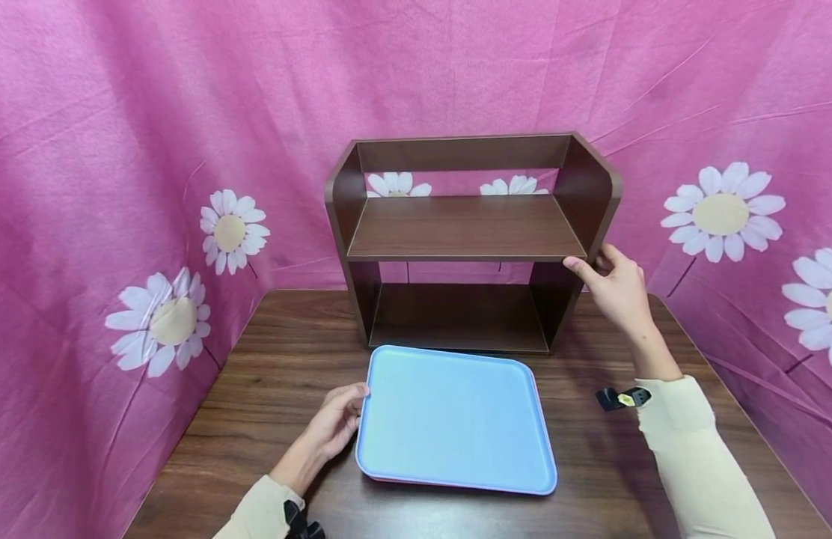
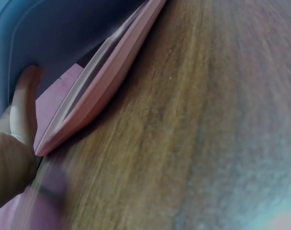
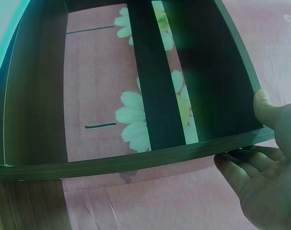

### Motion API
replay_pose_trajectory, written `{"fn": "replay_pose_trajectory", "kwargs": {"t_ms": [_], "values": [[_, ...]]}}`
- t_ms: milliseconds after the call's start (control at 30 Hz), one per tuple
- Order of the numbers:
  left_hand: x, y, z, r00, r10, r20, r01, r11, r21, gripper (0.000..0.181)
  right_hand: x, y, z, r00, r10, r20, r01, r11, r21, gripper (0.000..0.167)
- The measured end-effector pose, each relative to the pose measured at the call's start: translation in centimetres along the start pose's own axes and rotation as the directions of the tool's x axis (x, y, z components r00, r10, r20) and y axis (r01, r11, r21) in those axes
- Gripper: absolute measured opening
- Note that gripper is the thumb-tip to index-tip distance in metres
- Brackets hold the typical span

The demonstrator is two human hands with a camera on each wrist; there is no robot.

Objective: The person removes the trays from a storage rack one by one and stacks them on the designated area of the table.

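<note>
A light blue tray (image 1: 456, 419) lies in front of the shelf, over a pink tray (image 2: 95, 98) whose edge barely shows in the head view. My left hand (image 1: 337, 423) pinches the blue tray's left rim, with a finger visible beneath it. On that side a gap parts the blue tray from the pink one, seen in the left wrist view. The dark brown two-tier shelf (image 1: 466, 228) stands upright behind the trays. My right hand (image 1: 618, 292) grips its right side panel, thumb at the front near the middle board and the other fingers around the outside.
The brown wooden table (image 1: 241, 404) carries the shelf and trays. A pink curtain (image 1: 268, 90) with white daisies hangs behind and along both sides. Black straps with small devices sit at both wrists.
</note>
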State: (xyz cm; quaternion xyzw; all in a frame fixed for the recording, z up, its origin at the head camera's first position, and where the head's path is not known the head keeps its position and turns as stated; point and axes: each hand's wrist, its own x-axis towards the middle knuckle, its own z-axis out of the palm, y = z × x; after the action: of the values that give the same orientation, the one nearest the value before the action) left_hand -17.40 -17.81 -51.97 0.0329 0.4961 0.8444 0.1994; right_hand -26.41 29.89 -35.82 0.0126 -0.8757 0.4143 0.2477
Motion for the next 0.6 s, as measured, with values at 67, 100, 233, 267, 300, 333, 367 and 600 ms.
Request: {"fn": "replay_pose_trajectory", "kwargs": {"t_ms": [67, 100, 233, 267, 300, 333, 367, 600], "values": [[0.1, -0.1, 0.0, 1.0, -0.011, -0.013, 0.011, 1.0, 0.018, 0.035, 0.0, 0.0, 0.0, 1.0, 0.0, -0.005, 0.0, 1.0, -0.005, 0.051], [0.1, -0.2, 0.0, 1.0, -0.015, -0.018, 0.015, 0.999, 0.031, 0.034, 0.0, -0.1, 0.0, 1.0, -0.001, -0.003, 0.001, 1.0, -0.003, 0.051], [0.4, -0.1, -0.2, 0.999, -0.043, -0.016, 0.044, 0.996, 0.073, 0.034, 0.0, -0.2, -0.1, 1.0, 0.0, 0.006, 0.0, 1.0, 0.005, 0.052], [0.4, 0.0, -0.2, 0.999, -0.049, -0.016, 0.05, 0.995, 0.088, 0.033, 0.0, -0.2, -0.1, 1.0, 0.0, 0.006, 0.0, 1.0, 0.006, 0.052], [0.5, 0.1, -0.3, 0.998, -0.053, -0.017, 0.054, 0.993, 0.103, 0.031, 0.0, -0.2, -0.1, 1.0, -0.001, 0.008, 0.001, 1.0, 0.01, 0.051], [0.5, 0.2, -0.3, 0.998, -0.06, -0.023, 0.062, 0.991, 0.12, 0.029, 0.0, -0.2, -0.1, 1.0, -0.001, 0.008, 0.001, 1.0, 0.012, 0.051], [0.5, 0.4, -0.3, 0.997, -0.064, -0.037, 0.069, 0.987, 0.145, 0.025, 0.0, -0.1, -0.1, 1.0, -0.003, 0.008, 0.002, 1.0, 0.015, 0.05], [0.7, 1.1, -0.1, 0.977, -0.003, -0.212, 0.1, 0.889, 0.448, 0.035, 0.0, 0.0, 0.1, 1.0, -0.002, 0.007, 0.002, 0.999, 0.034, 0.05]]}}
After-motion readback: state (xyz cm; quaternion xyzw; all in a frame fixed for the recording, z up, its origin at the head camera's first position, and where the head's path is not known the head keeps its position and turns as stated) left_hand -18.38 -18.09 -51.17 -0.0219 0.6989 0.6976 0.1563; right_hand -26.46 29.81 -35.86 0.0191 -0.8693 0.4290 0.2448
